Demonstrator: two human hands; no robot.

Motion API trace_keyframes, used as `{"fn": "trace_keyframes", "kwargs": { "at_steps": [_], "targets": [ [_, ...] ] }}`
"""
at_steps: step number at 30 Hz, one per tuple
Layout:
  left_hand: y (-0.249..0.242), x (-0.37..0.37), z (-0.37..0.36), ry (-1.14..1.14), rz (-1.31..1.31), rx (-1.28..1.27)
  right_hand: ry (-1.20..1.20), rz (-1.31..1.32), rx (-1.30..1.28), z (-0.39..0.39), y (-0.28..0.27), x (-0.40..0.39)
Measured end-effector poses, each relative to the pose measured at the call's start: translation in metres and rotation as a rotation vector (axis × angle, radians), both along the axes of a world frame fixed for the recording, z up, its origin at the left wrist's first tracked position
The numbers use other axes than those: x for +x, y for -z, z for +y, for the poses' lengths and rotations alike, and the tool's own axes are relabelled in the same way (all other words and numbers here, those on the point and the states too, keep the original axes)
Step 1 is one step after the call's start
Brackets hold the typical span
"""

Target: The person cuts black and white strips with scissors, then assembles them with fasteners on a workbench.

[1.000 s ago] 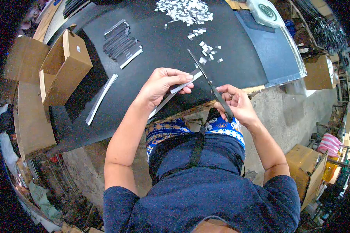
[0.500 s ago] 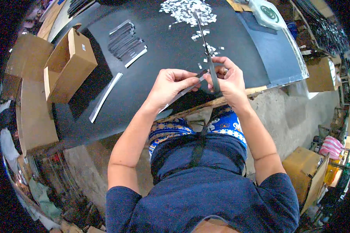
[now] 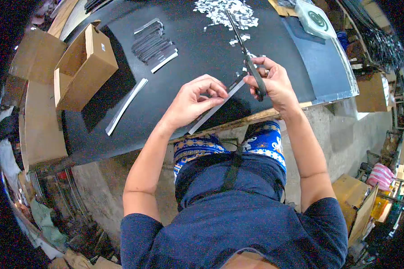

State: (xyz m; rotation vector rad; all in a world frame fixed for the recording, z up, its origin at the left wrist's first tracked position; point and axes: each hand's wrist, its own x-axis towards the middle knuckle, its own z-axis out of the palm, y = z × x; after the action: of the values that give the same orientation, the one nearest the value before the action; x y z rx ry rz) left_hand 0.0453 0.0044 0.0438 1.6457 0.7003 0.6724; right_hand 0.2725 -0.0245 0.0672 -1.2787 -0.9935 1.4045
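Observation:
My left hand (image 3: 196, 101) is loosely curved beside a thin grey-white strip (image 3: 208, 116), its thumb and fingertips apart near the strip's middle. The strip slants from the table's front edge up to my right hand (image 3: 274, 84). That hand is closed on the dark handles of long scissors (image 3: 239, 36), whose blades point up and away; the strip's upper end lies by its thumb. Small cut pieces (image 3: 238, 40) lie around the blades, and a large heap of white and grey pieces (image 3: 211, 12) is beyond them.
On the black table (image 3: 179, 27) lie a row of dark strips (image 3: 153, 42) and a long white-edged strip (image 3: 126, 107). An open cardboard box (image 3: 92, 67) stands left. At the back right is a clear plastic container (image 3: 316, 20). The wooden front edge (image 3: 256, 117) runs below my hands.
My left hand's pinch on the strip has loosened, and more of the strip shows. The scissors and my right hand have moved slightly right. The whole view has shifted a little.

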Motion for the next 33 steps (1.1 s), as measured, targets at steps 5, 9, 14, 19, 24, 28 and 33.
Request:
{"fn": "trace_keyframes", "kwargs": {
  "at_steps": [5,9,14,19,24,28,33],
  "targets": [
    [-0.011,-0.005,0.002,0.087,0.035,-0.071,-0.040,-0.037,-0.011,0.006,0.000,0.000],
    [-0.010,-0.011,0.007,0.132,0.011,-0.075,-0.074,-0.048,-0.006,0.011,0.004,0.000],
    [-0.018,-0.013,0.008,0.217,-0.004,-0.165,-0.111,-0.067,-0.016,0.013,0.002,0.002],
    [-0.009,-0.018,0.012,0.221,-0.060,-0.204,-0.066,-0.150,0.001,0.003,-0.016,0.002],
    [0.001,-0.028,0.019,0.193,-0.096,-0.243,-0.191,-0.266,-0.026,-0.036,-0.036,0.017],
    [-0.003,-0.034,0.022,0.177,-0.042,-0.281,-0.454,-0.267,-0.209,-0.066,-0.044,0.037],
    [-0.003,-0.034,0.024,0.176,-0.073,-0.232,-0.504,-0.166,-0.395,-0.083,-0.039,0.040]
  ]
}}
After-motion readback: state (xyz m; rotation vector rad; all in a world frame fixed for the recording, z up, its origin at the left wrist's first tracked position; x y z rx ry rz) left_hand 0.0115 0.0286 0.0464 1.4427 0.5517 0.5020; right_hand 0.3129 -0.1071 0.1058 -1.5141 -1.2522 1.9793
